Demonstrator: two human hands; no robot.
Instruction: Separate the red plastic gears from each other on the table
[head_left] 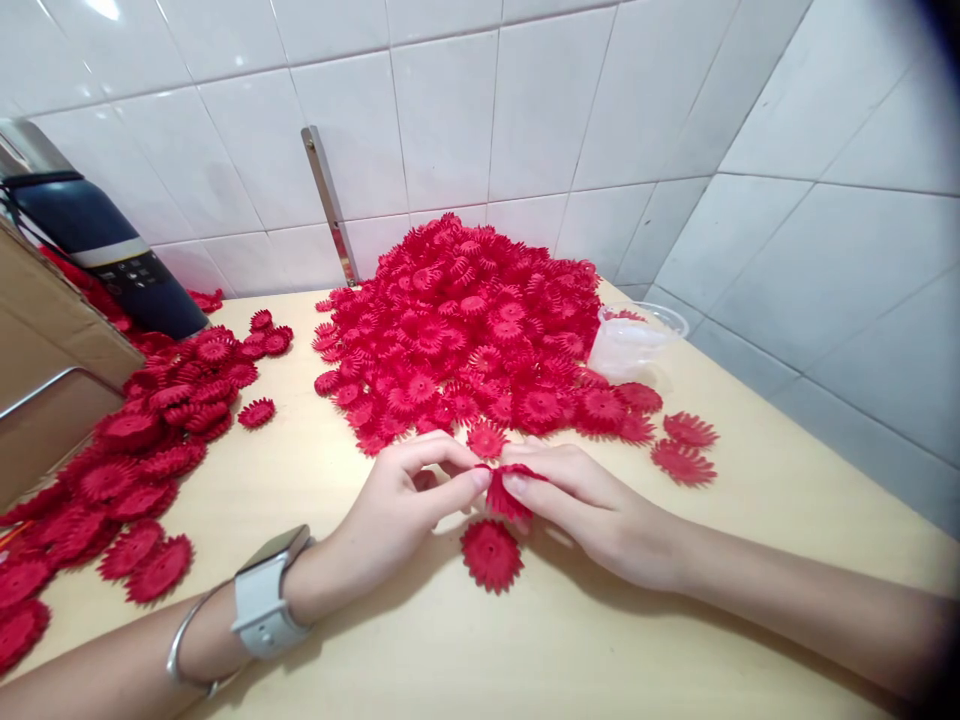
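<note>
No text, label, brand or number can be read anywhere. The dark flask (97, 255) at ten o'clock carries small pale marks on its black band, too blurred to make out. The watch (264, 592) at seven o'clock shows a blank face.

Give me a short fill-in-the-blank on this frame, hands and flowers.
1. Both the left hand and the right hand pinch one ____ flower piece.
2. The watch sits on the ____ wrist.
3. The big pile lies against the ____ wall.

Missing words: red; left; tiled
</note>
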